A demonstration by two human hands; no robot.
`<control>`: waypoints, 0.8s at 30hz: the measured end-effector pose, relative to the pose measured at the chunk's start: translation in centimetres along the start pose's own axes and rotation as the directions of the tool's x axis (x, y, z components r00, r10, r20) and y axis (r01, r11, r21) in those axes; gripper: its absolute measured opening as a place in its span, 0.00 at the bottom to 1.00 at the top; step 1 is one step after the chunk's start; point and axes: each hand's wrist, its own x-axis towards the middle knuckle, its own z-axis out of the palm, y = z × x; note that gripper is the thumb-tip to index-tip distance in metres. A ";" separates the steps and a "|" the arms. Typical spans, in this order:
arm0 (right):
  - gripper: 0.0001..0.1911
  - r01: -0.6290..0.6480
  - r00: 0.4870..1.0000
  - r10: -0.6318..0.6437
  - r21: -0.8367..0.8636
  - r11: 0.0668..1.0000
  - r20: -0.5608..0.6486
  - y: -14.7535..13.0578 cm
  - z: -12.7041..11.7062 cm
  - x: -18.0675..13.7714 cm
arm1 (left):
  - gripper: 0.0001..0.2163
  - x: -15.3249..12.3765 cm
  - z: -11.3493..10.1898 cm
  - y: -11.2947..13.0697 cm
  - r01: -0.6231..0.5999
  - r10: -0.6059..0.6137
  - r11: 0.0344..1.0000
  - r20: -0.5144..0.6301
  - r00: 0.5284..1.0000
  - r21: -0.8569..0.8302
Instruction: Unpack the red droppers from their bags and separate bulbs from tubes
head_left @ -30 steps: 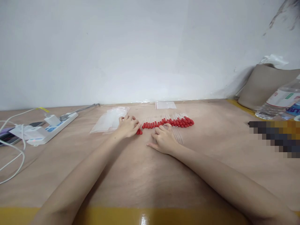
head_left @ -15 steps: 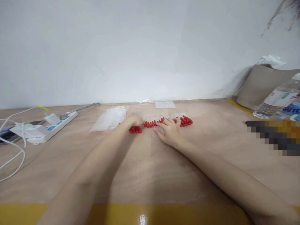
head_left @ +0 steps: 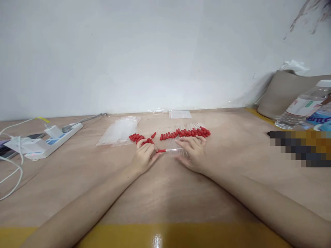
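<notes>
My left hand [head_left: 146, 155] pinches the red rubber bulb of a dropper [head_left: 173, 150], whose clear tube points sideways to the right. My right hand [head_left: 193, 153] curves around the tube's far end, thumb and fingers apart. Beneath that dropper lie several bare clear tubes [head_left: 170, 143] on the table. Behind both hands runs a row of droppers with red bulbs [head_left: 181, 132], their thin tubes pointing toward the wall. A single dropper [head_left: 153, 135] rests apart from the row. Loose red bulbs [head_left: 133, 137] are heaped by my left fingers, which partly hide them.
Clear plastic bags [head_left: 119, 131] lie at the left, and a small white bag [head_left: 180, 114] sits near the wall. A power strip [head_left: 55, 143] with chargers and cables occupies the far left. On the right stand a water bottle [head_left: 301, 106] and a grey-brown container [head_left: 276, 93].
My left hand has come back toward me from the bulbs and now holds a dropper sideways. My right hand has shifted slightly right and nearer, off the row.
</notes>
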 end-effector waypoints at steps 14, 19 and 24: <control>0.10 0.133 0.985 -0.130 -0.016 0.991 0.109 -0.1 1.4 -0.2 | 0.10 0.5 -0.2 1.5 -0.089 0.092 0.992 -0.027 0.995 0.092; 0.10 0.169 0.982 -0.166 -0.026 0.985 0.088 -0.4 1.1 0.0 | 0.08 0.9 0.5 1.7 -0.146 0.144 0.988 0.051 0.988 0.045; 0.10 0.222 0.972 -0.219 -0.033 0.974 0.085 -0.5 0.6 0.0 | 0.06 1.0 0.3 1.8 -0.154 0.152 0.988 0.110 0.982 0.006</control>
